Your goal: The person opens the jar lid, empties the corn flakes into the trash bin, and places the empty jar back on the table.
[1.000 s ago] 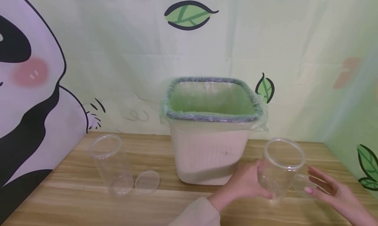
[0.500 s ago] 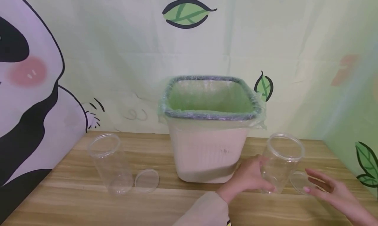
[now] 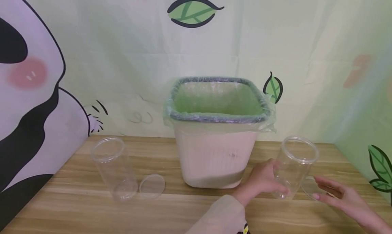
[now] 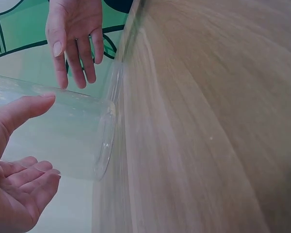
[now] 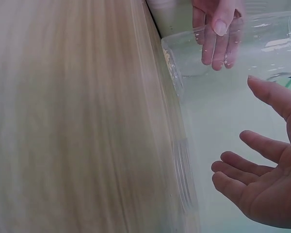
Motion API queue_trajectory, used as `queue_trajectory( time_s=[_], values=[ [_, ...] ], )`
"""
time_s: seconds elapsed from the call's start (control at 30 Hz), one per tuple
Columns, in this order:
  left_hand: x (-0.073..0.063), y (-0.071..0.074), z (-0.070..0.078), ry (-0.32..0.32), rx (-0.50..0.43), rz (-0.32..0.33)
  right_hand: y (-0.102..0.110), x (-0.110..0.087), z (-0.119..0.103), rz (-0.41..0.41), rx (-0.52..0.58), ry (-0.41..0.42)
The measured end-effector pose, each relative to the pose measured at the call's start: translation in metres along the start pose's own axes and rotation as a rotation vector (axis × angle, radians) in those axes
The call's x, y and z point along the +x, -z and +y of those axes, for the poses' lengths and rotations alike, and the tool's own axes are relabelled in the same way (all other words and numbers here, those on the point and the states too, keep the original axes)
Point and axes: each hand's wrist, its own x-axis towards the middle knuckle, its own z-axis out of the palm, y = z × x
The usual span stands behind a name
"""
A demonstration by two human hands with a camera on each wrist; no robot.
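Observation:
A clear plastic jar (image 3: 295, 171) stands upright at the right of the table in the head view, its round mouth facing up. My left hand (image 3: 263, 179) holds its lower left side, thumb in front and fingers behind, visible through the wall in the right wrist view. My right hand (image 3: 343, 196) hovers to the right of the jar with fingers apart, holding nothing. Between them, a clear round lid (image 3: 308, 190) lies on the table, partly behind my right fingers. Another clear jar (image 3: 117, 172) stands at the left, with a second clear lid (image 3: 152, 186) beside it.
A pale bin (image 3: 215, 155) with a green liner stands at the back middle of the wooden table (image 3: 159, 217). Behind it hangs a light green backdrop (image 3: 137, 33) with printed leaves and a panda.
My left hand and the right-hand jar have shifted slightly right and back. My right hand stays beside the lid. The bin, left jar and its lid stay in place.

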Motion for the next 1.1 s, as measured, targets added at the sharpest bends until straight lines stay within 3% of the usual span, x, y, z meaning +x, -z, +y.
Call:
queue_trajectory(
  time_s=[0.23,0.47,0.8,1.1],
  values=[
    [0.004,-0.005,0.0,0.018,0.007,0.014,0.001,0.003,0.001,-0.025,0.01,-0.02],
    [0.006,-0.01,0.002,0.014,-0.002,0.02,0.0,0.004,0.003,0.007,-0.023,0.012],
    [0.01,-0.014,0.002,0.028,-0.037,0.011,0.001,0.006,0.001,-0.044,0.006,-0.07],
    [0.011,-0.014,0.004,0.047,-0.045,-0.002,0.0,0.005,0.003,-0.046,-0.013,-0.045]
  ],
)
